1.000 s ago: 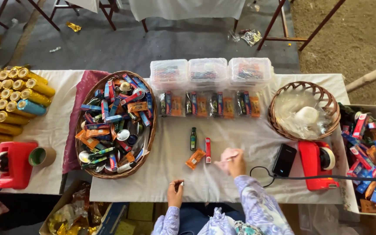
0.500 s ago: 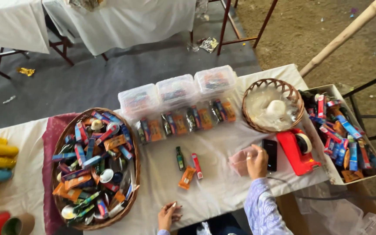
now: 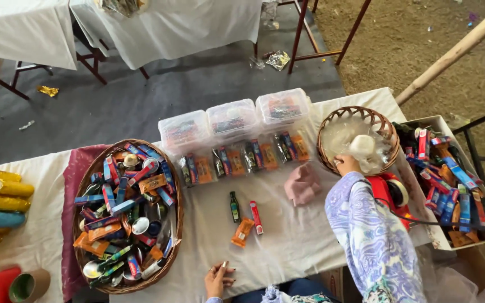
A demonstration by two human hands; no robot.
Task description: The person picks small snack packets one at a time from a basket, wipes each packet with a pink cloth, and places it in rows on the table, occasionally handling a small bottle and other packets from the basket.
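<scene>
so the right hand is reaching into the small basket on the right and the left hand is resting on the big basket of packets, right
Not quite. The right hand does reach into the small wicker basket, but the left hand is not on the big basket of packets. The head view shows it resting on the white tablecloth at the table's near edge, apart from that basket.
</scene>
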